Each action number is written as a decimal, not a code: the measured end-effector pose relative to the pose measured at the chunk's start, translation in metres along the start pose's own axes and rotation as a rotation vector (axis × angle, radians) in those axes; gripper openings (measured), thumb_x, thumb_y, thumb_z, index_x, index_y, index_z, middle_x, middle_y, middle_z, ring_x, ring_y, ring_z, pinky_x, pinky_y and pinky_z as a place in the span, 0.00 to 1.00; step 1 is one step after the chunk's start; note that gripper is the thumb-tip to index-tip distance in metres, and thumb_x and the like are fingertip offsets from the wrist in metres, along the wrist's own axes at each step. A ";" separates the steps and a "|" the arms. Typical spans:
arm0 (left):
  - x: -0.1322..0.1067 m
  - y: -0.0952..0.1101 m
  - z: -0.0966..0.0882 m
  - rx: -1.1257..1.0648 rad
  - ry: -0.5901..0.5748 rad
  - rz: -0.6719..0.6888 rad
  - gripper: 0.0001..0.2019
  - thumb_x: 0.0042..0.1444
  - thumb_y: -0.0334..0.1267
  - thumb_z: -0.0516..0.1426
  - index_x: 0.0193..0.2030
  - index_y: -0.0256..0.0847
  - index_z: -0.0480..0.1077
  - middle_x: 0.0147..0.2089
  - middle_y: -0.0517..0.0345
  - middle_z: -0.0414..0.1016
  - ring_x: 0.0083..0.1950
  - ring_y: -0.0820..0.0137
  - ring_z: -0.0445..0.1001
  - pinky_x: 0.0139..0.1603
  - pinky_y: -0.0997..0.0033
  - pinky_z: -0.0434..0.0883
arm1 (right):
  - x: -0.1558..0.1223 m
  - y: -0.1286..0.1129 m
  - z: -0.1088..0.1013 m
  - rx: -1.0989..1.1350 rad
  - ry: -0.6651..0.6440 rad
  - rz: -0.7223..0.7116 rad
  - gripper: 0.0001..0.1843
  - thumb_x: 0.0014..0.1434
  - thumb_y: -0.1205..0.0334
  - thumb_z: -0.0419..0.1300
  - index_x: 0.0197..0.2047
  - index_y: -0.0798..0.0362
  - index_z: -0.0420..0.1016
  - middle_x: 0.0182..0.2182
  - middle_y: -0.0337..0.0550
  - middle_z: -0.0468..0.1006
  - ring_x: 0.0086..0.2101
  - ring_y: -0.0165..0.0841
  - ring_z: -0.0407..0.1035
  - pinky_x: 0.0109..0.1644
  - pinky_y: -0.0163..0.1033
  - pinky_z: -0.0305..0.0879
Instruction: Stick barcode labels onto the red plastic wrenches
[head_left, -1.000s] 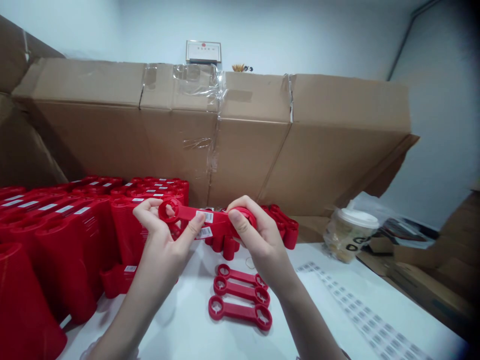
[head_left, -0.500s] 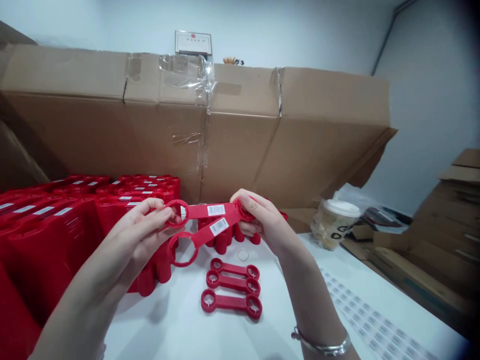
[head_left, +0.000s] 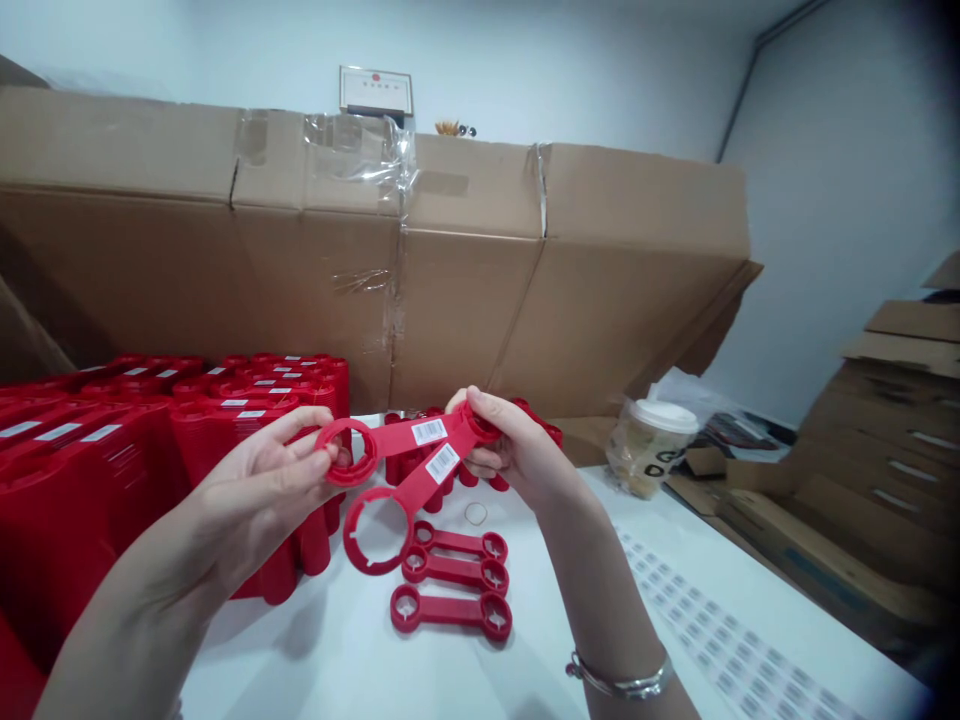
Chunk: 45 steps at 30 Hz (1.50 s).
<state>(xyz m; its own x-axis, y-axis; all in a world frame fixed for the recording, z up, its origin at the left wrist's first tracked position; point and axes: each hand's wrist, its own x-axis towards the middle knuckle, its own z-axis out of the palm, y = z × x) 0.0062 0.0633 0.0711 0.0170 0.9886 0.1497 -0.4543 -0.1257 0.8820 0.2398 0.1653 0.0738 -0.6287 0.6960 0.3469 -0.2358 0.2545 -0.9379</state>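
Nearest us, three red plastic wrenches (head_left: 450, 578) lie side by side on the white table (head_left: 337, 660), with one sheet of barcode labels (head_left: 720, 640) to their right. Above them our right hand (head_left: 517, 452) pinches the overlapped ring ends of two labelled wrenches (head_left: 457, 440) fanned like scissors, and our left hand (head_left: 262, 482) grips the free ring of the upper wrench (head_left: 390, 440). We judge it best to hold the right pinch firm as a pivot and slide that one off sideways, so the lower wrench (head_left: 409, 495) does not drop. Farther back we count one lidded paper cup (head_left: 649, 447), one long cardboard carton (head_left: 465, 280) and wrench stacks (head_left: 112, 450) too many to count.
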 end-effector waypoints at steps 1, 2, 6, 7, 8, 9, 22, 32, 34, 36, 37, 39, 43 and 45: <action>-0.001 0.000 -0.001 0.013 -0.023 -0.001 0.22 0.44 0.32 0.74 0.47 0.44 0.76 0.37 0.58 0.76 0.39 0.72 0.78 0.44 0.78 0.79 | -0.001 -0.001 -0.001 -0.019 -0.005 0.006 0.23 0.68 0.42 0.55 0.29 0.51 0.65 0.16 0.28 0.53 0.18 0.25 0.42 0.23 0.37 0.40; -0.001 -0.001 0.000 0.026 -0.044 0.000 0.23 0.43 0.31 0.74 0.47 0.45 0.76 0.37 0.59 0.75 0.37 0.73 0.77 0.42 0.80 0.78 | -0.002 -0.002 -0.001 -0.036 -0.007 0.014 0.24 0.68 0.41 0.54 0.29 0.51 0.65 0.16 0.28 0.53 0.18 0.25 0.43 0.23 0.37 0.41; -0.003 -0.001 0.008 0.043 -0.037 -0.008 0.12 0.51 0.33 0.69 0.42 0.43 0.75 0.35 0.60 0.71 0.36 0.73 0.74 0.43 0.77 0.78 | -0.005 -0.006 -0.003 -0.082 0.003 0.043 0.24 0.68 0.40 0.55 0.29 0.51 0.66 0.16 0.28 0.54 0.18 0.25 0.46 0.24 0.37 0.43; -0.004 -0.001 0.011 0.036 -0.018 -0.012 0.08 0.54 0.35 0.67 0.39 0.41 0.75 0.34 0.59 0.70 0.37 0.72 0.74 0.43 0.76 0.78 | -0.006 -0.006 -0.003 -0.096 0.012 0.047 0.24 0.68 0.40 0.55 0.30 0.51 0.66 0.17 0.28 0.55 0.18 0.24 0.46 0.24 0.37 0.43; -0.004 0.000 0.014 0.027 -0.002 -0.014 0.05 0.55 0.36 0.66 0.38 0.41 0.75 0.33 0.59 0.70 0.37 0.72 0.74 0.42 0.75 0.78 | -0.006 -0.006 -0.003 -0.113 0.022 0.051 0.24 0.68 0.40 0.55 0.30 0.51 0.66 0.17 0.29 0.55 0.18 0.25 0.47 0.24 0.37 0.44; -0.004 0.000 0.015 0.018 0.010 -0.014 0.04 0.56 0.36 0.65 0.37 0.41 0.76 0.33 0.59 0.70 0.36 0.72 0.73 0.41 0.75 0.79 | -0.006 -0.006 -0.002 -0.127 0.036 0.054 0.24 0.68 0.40 0.55 0.30 0.51 0.66 0.17 0.29 0.55 0.18 0.25 0.48 0.24 0.37 0.44; -0.004 -0.001 0.008 0.036 -0.128 0.020 0.17 0.49 0.35 0.72 0.44 0.46 0.75 0.33 0.63 0.75 0.34 0.76 0.73 0.37 0.83 0.73 | -0.004 -0.002 0.003 -0.090 0.114 -0.067 0.24 0.67 0.38 0.55 0.34 0.50 0.69 0.17 0.30 0.59 0.18 0.25 0.54 0.22 0.34 0.49; -0.004 -0.005 -0.001 0.118 -0.182 -0.017 0.26 0.39 0.38 0.76 0.44 0.46 0.71 0.32 0.62 0.74 0.30 0.76 0.70 0.31 0.83 0.68 | 0.002 0.004 0.010 0.042 0.105 -0.066 0.23 0.66 0.39 0.57 0.32 0.51 0.69 0.16 0.28 0.54 0.17 0.24 0.46 0.21 0.33 0.45; -0.005 -0.004 0.000 0.096 -0.187 -0.019 0.26 0.38 0.40 0.76 0.43 0.45 0.72 0.31 0.62 0.74 0.29 0.78 0.68 0.32 0.84 0.69 | 0.002 0.006 0.010 0.034 0.083 -0.052 0.23 0.66 0.39 0.56 0.33 0.50 0.68 0.16 0.28 0.54 0.17 0.24 0.46 0.21 0.33 0.45; -0.006 -0.002 0.003 0.065 -0.150 -0.032 0.22 0.43 0.45 0.75 0.42 0.44 0.73 0.28 0.64 0.71 0.28 0.80 0.67 0.33 0.86 0.69 | 0.002 0.007 0.010 0.026 0.057 -0.053 0.22 0.66 0.39 0.56 0.33 0.50 0.68 0.17 0.28 0.55 0.17 0.24 0.45 0.21 0.33 0.45; -0.007 -0.001 0.006 0.054 -0.128 -0.041 0.21 0.46 0.47 0.74 0.41 0.43 0.74 0.27 0.65 0.70 0.28 0.81 0.67 0.33 0.88 0.69 | 0.002 0.007 0.010 0.020 0.052 -0.056 0.22 0.66 0.39 0.56 0.33 0.50 0.68 0.17 0.28 0.55 0.17 0.24 0.45 0.21 0.33 0.45; -0.008 0.001 0.010 0.030 -0.106 -0.061 0.19 0.48 0.47 0.73 0.42 0.43 0.74 0.26 0.66 0.71 0.28 0.81 0.69 0.33 0.89 0.70 | 0.002 0.007 0.010 0.006 0.062 -0.064 0.22 0.66 0.40 0.57 0.33 0.50 0.68 0.18 0.29 0.57 0.18 0.24 0.45 0.20 0.33 0.46; -0.007 0.000 0.014 -0.021 -0.120 -0.060 0.21 0.43 0.37 0.76 0.43 0.44 0.75 0.33 0.65 0.78 0.31 0.81 0.76 0.36 0.88 0.73 | 0.002 0.005 0.010 -0.049 0.121 -0.069 0.22 0.66 0.41 0.58 0.33 0.51 0.70 0.21 0.31 0.63 0.19 0.23 0.51 0.20 0.32 0.49; -0.006 -0.002 0.014 -0.038 -0.133 -0.049 0.22 0.42 0.34 0.76 0.43 0.44 0.76 0.35 0.64 0.80 0.32 0.79 0.77 0.38 0.86 0.75 | 0.002 0.004 0.010 -0.075 0.139 -0.067 0.22 0.67 0.41 0.57 0.33 0.51 0.70 0.21 0.32 0.65 0.19 0.23 0.54 0.21 0.32 0.52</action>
<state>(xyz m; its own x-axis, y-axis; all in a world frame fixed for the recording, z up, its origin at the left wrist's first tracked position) 0.0189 0.0566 0.0749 0.1565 0.9734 0.1673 -0.4835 -0.0722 0.8724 0.2307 0.1609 0.0709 -0.5034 0.7606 0.4099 -0.2147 0.3494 -0.9121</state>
